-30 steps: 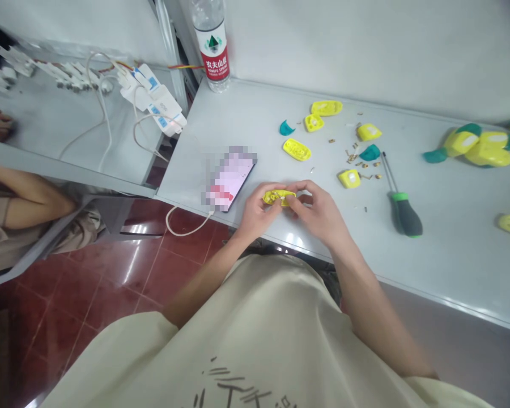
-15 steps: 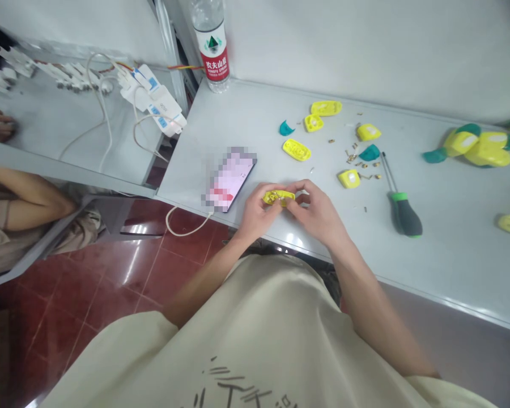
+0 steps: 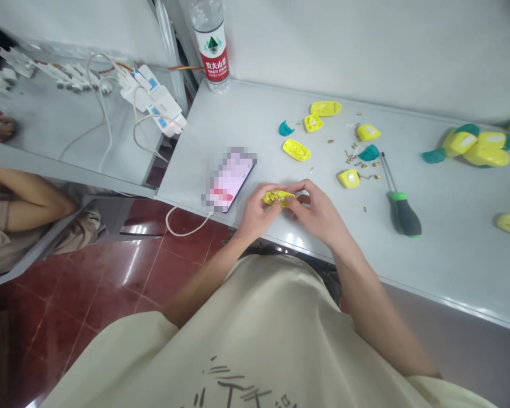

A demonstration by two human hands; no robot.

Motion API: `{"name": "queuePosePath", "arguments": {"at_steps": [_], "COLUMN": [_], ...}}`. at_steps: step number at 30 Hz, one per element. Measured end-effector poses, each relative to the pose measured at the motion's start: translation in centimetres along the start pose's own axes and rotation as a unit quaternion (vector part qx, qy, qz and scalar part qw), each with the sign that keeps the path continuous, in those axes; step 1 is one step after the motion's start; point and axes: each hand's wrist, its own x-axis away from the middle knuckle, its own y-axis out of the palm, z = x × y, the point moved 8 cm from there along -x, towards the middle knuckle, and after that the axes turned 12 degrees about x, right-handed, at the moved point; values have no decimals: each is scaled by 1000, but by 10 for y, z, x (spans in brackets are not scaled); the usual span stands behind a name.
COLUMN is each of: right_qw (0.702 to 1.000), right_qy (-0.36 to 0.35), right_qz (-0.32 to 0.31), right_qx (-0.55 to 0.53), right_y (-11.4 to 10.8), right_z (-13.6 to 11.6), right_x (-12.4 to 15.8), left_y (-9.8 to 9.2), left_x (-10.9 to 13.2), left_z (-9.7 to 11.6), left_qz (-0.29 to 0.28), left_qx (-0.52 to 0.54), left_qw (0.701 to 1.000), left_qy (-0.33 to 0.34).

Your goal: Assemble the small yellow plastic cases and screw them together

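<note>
Both hands meet at the centre of the frame: the left hand [image 3: 255, 214] and right hand [image 3: 317, 212] pinch a small yellow plastic shell [image 3: 278, 198] between fingertips, just above the table [image 3: 450, 255], steadying it for close fiddling.

Left hand [image 3: 257, 214], right hand [image 3: 318, 214] — fingertips pinched together.

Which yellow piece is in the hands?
The yellow shell pinched between the left hand and right hand, beside the phone. The other yellow pieces lie loose on the table, untouched.
</note>
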Motion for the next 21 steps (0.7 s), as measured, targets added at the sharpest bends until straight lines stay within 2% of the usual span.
{"name": "queuePosePath", "arguments": {"at_steps": [9, 12, 14, 16, 18, 19, 21], "right_qw": [1000, 1000, 999, 990, 955, 937, 926], "right_qy": [2, -3, -1, 15, 34, 41, 36], "right_qz": [-10, -5, 30, 115, 233, 265, 263], "right_qx": [-3, 7, 30, 82, 181, 223, 267], "right_y": [0, -10, -31, -65, -104, -116, -125], "right_z": [0, 0, 5, 15, 27, 33, 48], "right_x": [1, 3, 6, 12, 22, 25, 22], "left_y": [0, 1, 3, 4, 5, 5, 5], "left_x": [-1, -1, -1, -1, -2, -2, -3], "left_z": [-2, -5, -9, -12, -15, -15, -16], "left_qz": [-2, -8, -16, -23, -26, -27, -29], "left_qx": [52, 80, 116, 147, 160, 162, 167], "left_qw": [999, 996, 992, 987, 985, 985, 984], "left_qy": [-13, -28, -44, -54, -53, -54, -58]}}
